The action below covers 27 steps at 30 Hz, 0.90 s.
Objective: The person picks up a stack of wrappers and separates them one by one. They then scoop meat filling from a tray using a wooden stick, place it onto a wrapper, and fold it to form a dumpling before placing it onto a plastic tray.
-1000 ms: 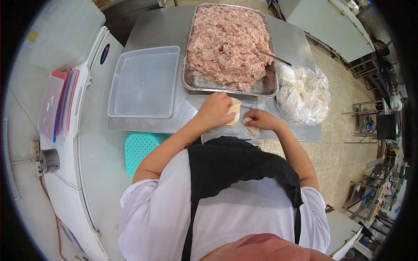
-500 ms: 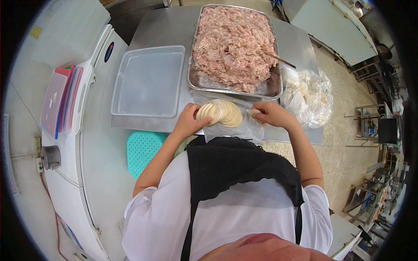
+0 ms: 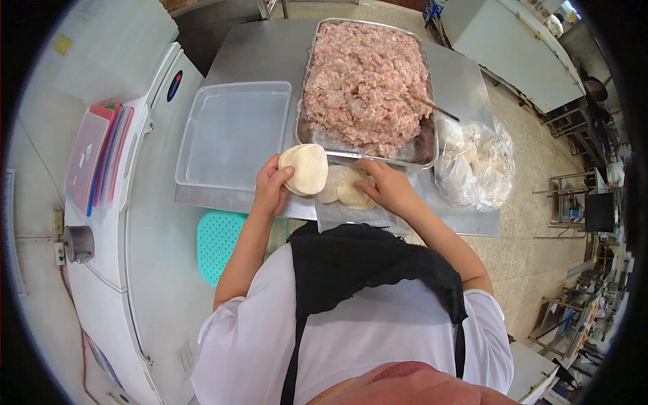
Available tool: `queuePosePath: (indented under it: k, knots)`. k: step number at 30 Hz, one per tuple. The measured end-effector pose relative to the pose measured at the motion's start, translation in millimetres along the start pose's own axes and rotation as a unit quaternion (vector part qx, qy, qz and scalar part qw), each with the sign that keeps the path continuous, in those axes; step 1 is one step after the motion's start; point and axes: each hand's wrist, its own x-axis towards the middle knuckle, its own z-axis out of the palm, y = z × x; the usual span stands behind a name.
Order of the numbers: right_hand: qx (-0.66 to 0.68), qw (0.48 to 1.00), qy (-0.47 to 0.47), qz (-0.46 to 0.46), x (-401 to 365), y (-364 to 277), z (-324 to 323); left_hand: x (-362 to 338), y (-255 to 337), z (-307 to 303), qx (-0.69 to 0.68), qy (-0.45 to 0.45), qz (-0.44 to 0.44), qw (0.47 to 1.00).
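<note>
My left hand [image 3: 269,190] is closed round a stack of round, pale dumpling wrappers [image 3: 310,169], thumb on top, lifted near the plastic box's corner. Beside it, more wrappers [image 3: 353,194] lie on a clear plastic sheet [image 3: 351,217] at the table's front edge. My right hand [image 3: 391,185] pinches the right edge of these, its thumb and fingers bent round them. Just beyond both hands is a metal tray [image 3: 297,131] heaped with ground meat filling [image 3: 368,84]. A thin brown stick [image 3: 442,111] pokes out of the meat on the right.
To the left on the steel table [image 3: 253,50] is a translucent plastic box [image 3: 233,135]. A plastic bag of wrappers [image 3: 476,165] sits at the right end. Below the table's left edge is a turquoise perforated basket [image 3: 219,246], next to a white fridge [image 3: 158,223].
My left hand has picked up part of the fanned wrappers and moved left with them. My right hand has come in leftward from the side onto the wrappers left on the sheet.
</note>
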Motion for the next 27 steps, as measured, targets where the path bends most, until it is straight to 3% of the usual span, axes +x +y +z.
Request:
queuePosePath:
  k: [1,2,3,4,7,10,12,13,14,15,16,18,19,21,23,26,27]
  knots:
    - [-0.004,1.0,0.005,-0.002,1,-2,-4,-1,9,10,-0.084,-0.023,-0.01,0.996]
    - [0.075,0.997,0.036,0.002,4,-5,-9,1,15,19,-0.167,-0.048,-0.02,0.985]
    - [0.154,0.986,0.067,0.005,7,-9,-15,7,15,25,-0.166,-0.053,-0.015,0.985]
    - [0.356,0.931,0.015,0.071,8,-14,-23,13,14,32,-0.178,-0.099,-0.015,0.979]
    - [0.431,0.899,-0.024,0.067,19,-16,-33,23,19,68,-0.161,-0.163,-0.019,0.973]
    - [0.354,0.93,0.091,0.033,33,-7,-62,27,31,111,-0.155,-0.18,-0.063,0.969]
    - [0.188,0.965,0.175,0.058,42,0,-76,29,35,130,-0.28,-0.232,-0.114,0.925]
    - [0.187,0.964,0.18,0.059,40,-4,-73,36,33,130,-0.278,-0.236,-0.114,0.924]
    - [0.035,0.972,0.23,-0.026,38,-16,-66,47,28,129,-0.377,-0.286,-0.187,0.861]
    - [-0.12,0.949,0.272,-0.11,36,-26,-59,57,28,129,-0.467,-0.329,-0.256,0.78]
    - [-0.122,0.947,0.275,-0.112,29,-37,-52,64,23,138,-0.374,-0.204,-0.27,0.863]
    - [-0.099,0.973,0.045,-0.201,16,-53,-42,65,27,141,-0.382,-0.253,-0.254,0.852]
    - [-0.101,0.973,0.05,-0.2,23,-42,-45,64,29,143,-0.39,-0.301,-0.239,0.837]
    - [0.018,0.98,0.176,-0.091,47,0,-62,60,36,146,-0.377,-0.301,-0.2,0.853]
    - [-0.022,0.987,0.154,-0.04,51,2,-84,59,45,142,-0.379,-0.288,-0.229,0.849]
    - [-0.17,0.983,-0.051,0.039,47,-42,-92,70,21,138,-0.389,-0.29,-0.232,0.843]
    - [-0.172,0.983,-0.051,0.039,40,-48,-80,72,15,137,-0.419,-0.287,-0.232,0.83]
